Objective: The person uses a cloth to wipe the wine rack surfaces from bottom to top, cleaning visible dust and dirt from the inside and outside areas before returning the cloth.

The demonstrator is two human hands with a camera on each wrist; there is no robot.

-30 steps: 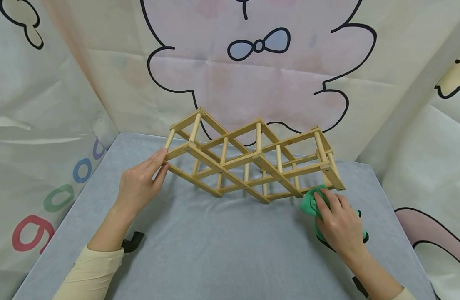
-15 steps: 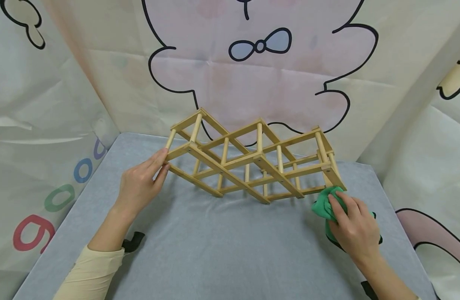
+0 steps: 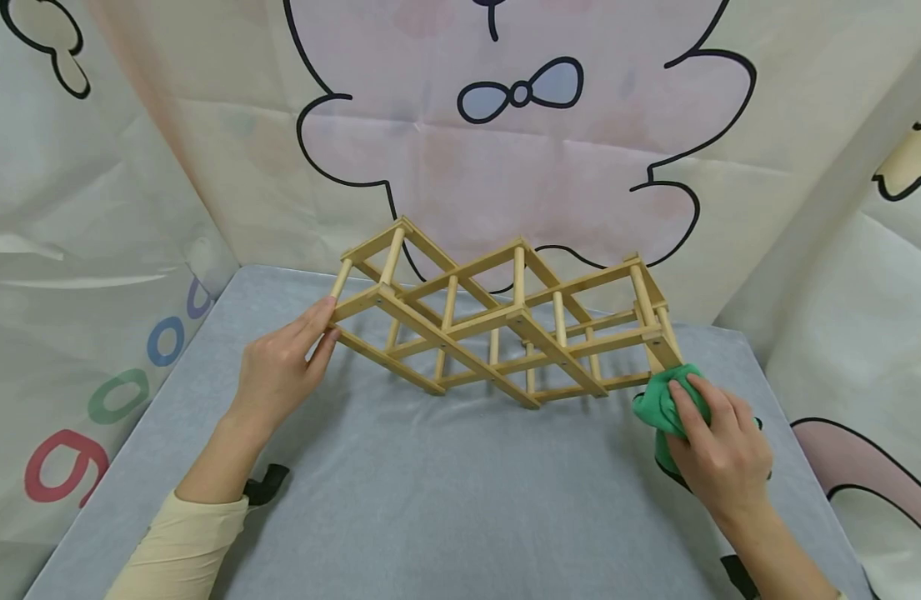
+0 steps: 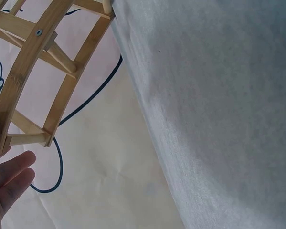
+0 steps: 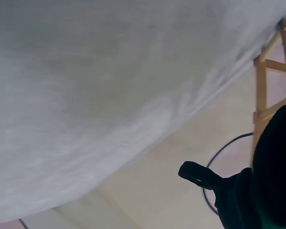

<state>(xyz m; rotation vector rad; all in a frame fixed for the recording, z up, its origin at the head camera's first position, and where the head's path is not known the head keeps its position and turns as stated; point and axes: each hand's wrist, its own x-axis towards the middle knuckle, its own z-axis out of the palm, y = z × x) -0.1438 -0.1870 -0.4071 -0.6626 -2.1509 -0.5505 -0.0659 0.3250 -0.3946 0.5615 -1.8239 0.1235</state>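
Note:
A folding lattice wine rack (image 3: 415, 314) of pale wood stands spread out on the table, crossed slats joined by round dowels. At its left end, the thumb and fingers of my left hand (image 3: 280, 358) grip the corner; the left wrist view shows two fingers (image 4: 11, 183) just below the rack's end dowel. My right hand (image 3: 723, 454) holds a bunched green cloth (image 3: 658, 408) up against the lower right corner of the rack, covering that slat's tip. In the right wrist view the cloth (image 5: 276, 176) looks nearly black, with a small loop sticking out, and hides the right hand.
A grey-blue cloth covers the table (image 3: 430, 500). Close behind the rack hangs a pale printed backdrop (image 3: 520, 167), with more sheets at both sides. A black strap (image 3: 267, 485) shows at the left wrist.
My right hand has shifted to the right with the green cloth, from the rack's lower right bar to its end corner. The left hand and the rack have stayed put.

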